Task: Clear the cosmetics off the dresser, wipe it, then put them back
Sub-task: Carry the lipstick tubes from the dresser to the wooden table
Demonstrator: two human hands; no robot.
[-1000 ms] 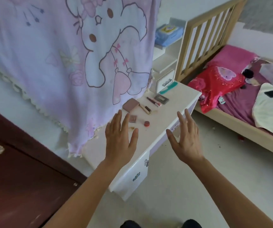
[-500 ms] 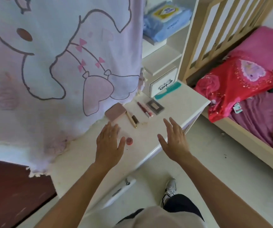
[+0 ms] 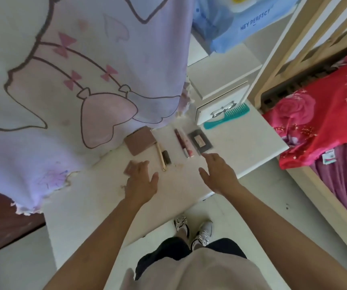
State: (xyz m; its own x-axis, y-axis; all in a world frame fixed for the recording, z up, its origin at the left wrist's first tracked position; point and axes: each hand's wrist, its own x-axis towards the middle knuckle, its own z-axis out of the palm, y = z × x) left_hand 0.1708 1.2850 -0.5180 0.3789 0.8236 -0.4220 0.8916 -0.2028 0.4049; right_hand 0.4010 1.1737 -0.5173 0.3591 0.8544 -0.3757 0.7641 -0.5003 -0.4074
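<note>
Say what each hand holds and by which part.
Nothing. The left hand is open over the small compact; the right hand is open near the dark palette.

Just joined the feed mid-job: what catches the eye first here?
A big pink cartoon blanket hangs over the left of the dresser and fills the upper left. Below it, the left hand is at a small compact and the open right hand beside a dark palette, with tubes between. A teal comb lies at the back by a small drawer.
</note>
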